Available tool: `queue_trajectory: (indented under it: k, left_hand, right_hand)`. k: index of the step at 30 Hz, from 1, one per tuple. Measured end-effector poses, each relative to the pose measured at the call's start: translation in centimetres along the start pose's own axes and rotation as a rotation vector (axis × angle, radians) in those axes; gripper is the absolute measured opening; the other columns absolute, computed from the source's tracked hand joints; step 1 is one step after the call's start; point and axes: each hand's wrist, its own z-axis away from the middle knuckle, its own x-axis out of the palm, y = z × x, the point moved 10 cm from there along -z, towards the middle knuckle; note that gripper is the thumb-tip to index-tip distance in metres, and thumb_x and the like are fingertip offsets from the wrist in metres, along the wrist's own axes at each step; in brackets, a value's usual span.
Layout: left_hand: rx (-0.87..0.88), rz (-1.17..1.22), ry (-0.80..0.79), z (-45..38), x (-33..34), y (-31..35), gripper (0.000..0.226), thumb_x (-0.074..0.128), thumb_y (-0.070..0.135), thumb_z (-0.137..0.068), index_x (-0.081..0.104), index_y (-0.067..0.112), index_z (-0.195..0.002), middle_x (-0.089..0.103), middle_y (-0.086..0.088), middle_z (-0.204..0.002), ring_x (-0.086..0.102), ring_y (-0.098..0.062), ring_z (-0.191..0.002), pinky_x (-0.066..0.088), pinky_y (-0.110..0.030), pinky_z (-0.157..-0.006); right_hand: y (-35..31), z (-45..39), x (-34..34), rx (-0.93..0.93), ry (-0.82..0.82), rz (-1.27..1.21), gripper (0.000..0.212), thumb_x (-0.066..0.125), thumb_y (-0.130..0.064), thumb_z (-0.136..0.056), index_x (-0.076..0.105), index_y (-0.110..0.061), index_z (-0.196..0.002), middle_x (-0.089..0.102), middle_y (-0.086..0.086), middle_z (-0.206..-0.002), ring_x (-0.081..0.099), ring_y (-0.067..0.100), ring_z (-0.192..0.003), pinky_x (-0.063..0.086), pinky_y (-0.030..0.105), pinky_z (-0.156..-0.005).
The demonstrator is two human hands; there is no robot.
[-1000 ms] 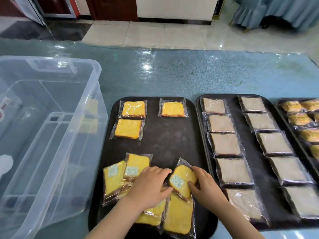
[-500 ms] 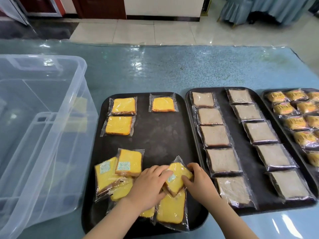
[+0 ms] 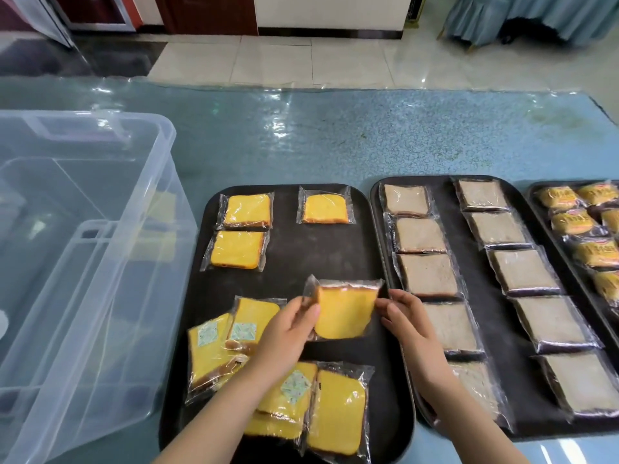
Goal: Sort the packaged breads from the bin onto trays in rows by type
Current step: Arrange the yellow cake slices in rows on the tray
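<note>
Left hand [image 3: 288, 333] and right hand [image 3: 407, 321] pinching yellow bread packet [image 3: 345, 311], loose yellow packets [image 3: 231, 343] apparently overlapping beneath, clear bin [image 3: 83, 262] left

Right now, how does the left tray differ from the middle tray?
The left tray holds yellow cake slices; the middle tray holds pale brown bread slices. The left tray has only three packs placed at its far end, with a loose pile near the person; the middle tray is filled in two neat rows. Both trays are dark, and their packs are clear-wrapped.
</note>
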Motion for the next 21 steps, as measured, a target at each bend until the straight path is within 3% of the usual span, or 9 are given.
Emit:
queue_trajectory:
  k: [4,9,14,17,19,21]
  left_hand:
    - [-0.091,0.043,0.174,-3.1,-2.2,-0.1,0.022,0.043,0.036,-0.102,0.047,0.023,-0.118,0.063,0.003,-0.104,0.064,-0.01,-0.089,0.056,-0.024,-0.073]
    - [-0.144,-0.06,0.331,-7.0,-4.1,-0.6,0.024,0.047,0.033,-0.1,0.041,0.023,-0.121,0.056,0.001,-0.111,0.059,-0.015,-0.094,0.053,-0.034,-0.082]
    - [-0.125,-0.25,0.257,-11.5,-3.5,-0.2,0.03,0.045,0.036,-0.099,0.051,0.024,-0.126,0.048,-0.003,-0.127,0.061,-0.013,-0.096,0.053,-0.041,-0.092]
    - [-0.156,-0.33,0.207,-13.5,-2.9,0.0,0.043,0.046,0.034,-0.099,0.044,0.021,-0.14,0.042,-0.002,-0.137,0.056,-0.017,-0.112,0.047,-0.037,-0.1]
    - [-0.166,-0.379,0.197,-14.3,-3.1,0.1,0.051,0.048,0.031,-0.097,0.038,0.018,-0.146,0.045,-0.001,-0.139,0.05,-0.02,-0.124,0.043,-0.04,-0.104]
    - [-0.156,-0.39,0.186,-14.9,-3.2,0.1,0.05,0.052,0.028,-0.094,0.042,0.021,-0.143,0.051,0.003,-0.138,0.047,-0.02,-0.129,0.043,-0.044,-0.105]
  right_hand:
    - [-0.9,-1.7,2.0,-0.04,-0.04,0.024,0.028,0.058,-0.021,-0.095,0.055,-0.02,-0.122,0.067,-0.005,-0.117,0.061,0.012,-0.113,0.049,0.035,-0.093]
    - [-1.2,-4.5,3.7,-0.071,-0.007,0.095,0.024,0.055,-0.01,-0.096,0.057,-0.016,-0.118,0.066,-0.006,-0.113,0.062,-0.001,-0.104,0.049,0.014,-0.083]
    - [-0.7,-9.1,4.3,-0.052,-0.006,0.226,0.029,0.056,-0.01,-0.096,0.055,-0.018,-0.124,0.063,-0.01,-0.117,0.059,-0.005,-0.107,0.046,0.008,-0.086]
    - [-0.8,-11.6,4.8,-0.052,-0.019,0.303,0.034,0.053,-0.008,-0.096,0.053,-0.017,-0.129,0.061,-0.013,-0.117,0.056,-0.016,-0.104,0.044,0.003,-0.084]
    - [-0.8,-13.0,5.0,-0.046,-0.019,0.355,0.036,0.053,-0.01,-0.096,0.052,-0.017,-0.131,0.061,-0.013,-0.116,0.055,-0.016,-0.103,0.046,0.01,-0.091]
    - [-0.7,-14.0,5.1,-0.049,-0.019,0.422,0.035,0.054,-0.014,-0.094,0.054,-0.021,-0.129,0.063,-0.015,-0.112,0.058,-0.007,-0.104,0.049,0.027,-0.098]
